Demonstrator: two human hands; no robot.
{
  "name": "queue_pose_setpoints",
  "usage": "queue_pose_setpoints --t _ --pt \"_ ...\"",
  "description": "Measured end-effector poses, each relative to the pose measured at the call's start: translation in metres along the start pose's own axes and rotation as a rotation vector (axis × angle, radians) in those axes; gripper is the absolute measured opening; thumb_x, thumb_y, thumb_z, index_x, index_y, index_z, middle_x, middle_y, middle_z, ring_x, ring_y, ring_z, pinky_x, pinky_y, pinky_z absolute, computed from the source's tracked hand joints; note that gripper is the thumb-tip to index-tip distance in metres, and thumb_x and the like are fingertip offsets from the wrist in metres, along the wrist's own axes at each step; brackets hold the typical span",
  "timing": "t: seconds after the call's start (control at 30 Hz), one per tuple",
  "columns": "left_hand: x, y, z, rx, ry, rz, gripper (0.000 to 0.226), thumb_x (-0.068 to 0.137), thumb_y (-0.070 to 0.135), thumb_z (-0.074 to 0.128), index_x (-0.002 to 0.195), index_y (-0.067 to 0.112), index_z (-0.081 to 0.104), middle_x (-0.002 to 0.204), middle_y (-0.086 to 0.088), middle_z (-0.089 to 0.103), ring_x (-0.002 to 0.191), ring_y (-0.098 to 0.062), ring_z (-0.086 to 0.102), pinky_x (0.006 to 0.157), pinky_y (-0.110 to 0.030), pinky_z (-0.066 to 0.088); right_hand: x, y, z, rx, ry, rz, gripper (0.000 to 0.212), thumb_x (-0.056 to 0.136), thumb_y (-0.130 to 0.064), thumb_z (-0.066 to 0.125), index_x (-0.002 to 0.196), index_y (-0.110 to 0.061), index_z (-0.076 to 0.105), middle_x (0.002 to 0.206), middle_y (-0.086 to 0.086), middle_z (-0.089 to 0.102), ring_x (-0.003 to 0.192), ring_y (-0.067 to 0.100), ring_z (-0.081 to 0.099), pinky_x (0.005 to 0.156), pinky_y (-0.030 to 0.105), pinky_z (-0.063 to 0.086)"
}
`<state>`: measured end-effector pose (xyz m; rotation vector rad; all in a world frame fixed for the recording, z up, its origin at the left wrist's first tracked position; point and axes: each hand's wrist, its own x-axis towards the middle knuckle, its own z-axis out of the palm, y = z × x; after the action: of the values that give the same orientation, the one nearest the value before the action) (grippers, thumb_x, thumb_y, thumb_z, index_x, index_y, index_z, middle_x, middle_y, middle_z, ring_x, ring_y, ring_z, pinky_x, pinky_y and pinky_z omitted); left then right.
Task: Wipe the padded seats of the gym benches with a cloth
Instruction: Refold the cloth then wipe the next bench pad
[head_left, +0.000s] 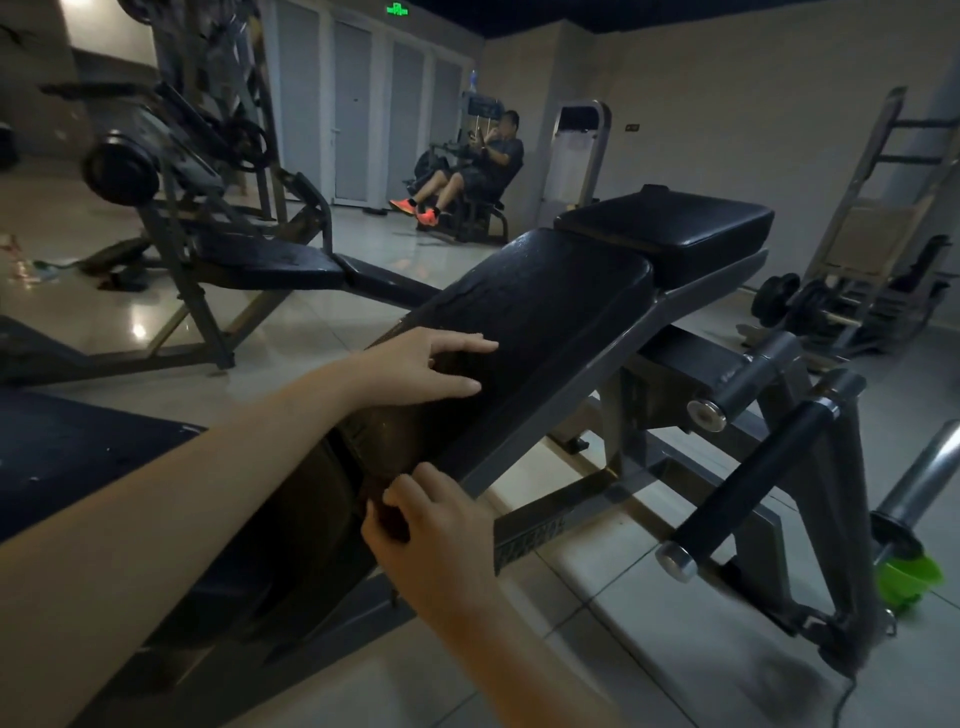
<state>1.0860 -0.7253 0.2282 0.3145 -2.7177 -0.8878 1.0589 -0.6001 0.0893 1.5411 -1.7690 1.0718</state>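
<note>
Head view: left hand flat, fingers straight, on bench pad; right hand pinches dark cloth at its edge.

Dim light: the brownish cloth blends w/ the bench pad, so I can't trace its edges. Left hand covers its top part. Right hand pinches its lower end & hides it. Forearms run off frame, left & bottom. Frame label is unreadable. Green thing sits half behind a post, can't ID it. Ceiling sign is too small to read.
</note>
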Motion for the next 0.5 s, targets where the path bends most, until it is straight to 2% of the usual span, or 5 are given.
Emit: queue_pose_setpoints --t 0.07,0.17,0.37,0.5 --pt "-0.002 0.0 0.004 0.082 -0.015 -0.015 0.056 0.093 0.037 0.063 0.143 0.046 0.04 0.16 0.014 0.021 0.147 -0.01 0.017 0.119 -0.039 0.015 0.0 0.0 0.001 -0.084 -0.027 -0.106 0.011 0.087 -0.028 0.067 0.083 -0.02 0.06 0.082 -0.006 0.057 0.067 0.005 0.049 0.054 0.02 0.046" --pt "-0.005 -0.004 0.007 0.13 -0.007 -0.02 0.057 0.093 0.042 0.061 0.144 0.05 0.036 0.162 0.014 0.015 0.148 -0.011 0.012 0.117 -0.037 0.015 0.005 0.005 -0.004 -0.146 -0.051 -0.2 0.011 0.088 -0.027 0.066 0.083 -0.019 0.06 0.081 -0.005 0.056 0.066 0.007 0.048 0.051 0.023 0.046" --pt "-0.006 -0.029 -0.002 0.084 -0.007 -0.04 0.051 0.092 0.042 0.063 0.137 0.054 0.043 0.159 0.017 0.021 0.147 -0.007 0.015 0.119 -0.038 0.017 0.026 0.03 -0.026 -0.093 0.033 -0.141 0.012 0.087 -0.027 0.066 0.081 -0.018 0.062 0.082 -0.004 0.057 0.067 0.005 0.05 0.053 0.023 0.047" --pt "-0.005 -0.041 0.0 0.046 0.045 -0.053 0.05 0.088 0.041 0.067 0.133 0.053 0.047 0.157 0.018 0.026 0.146 -0.007 0.019 0.12 -0.047 0.02 0.056 0.061 -0.053 -0.138 0.106 -0.094 0.015 0.084 -0.026 0.07 0.08 -0.017 0.059 0.079 -0.005 0.055 0.064 0.003 0.046 0.051 0.017 0.044"
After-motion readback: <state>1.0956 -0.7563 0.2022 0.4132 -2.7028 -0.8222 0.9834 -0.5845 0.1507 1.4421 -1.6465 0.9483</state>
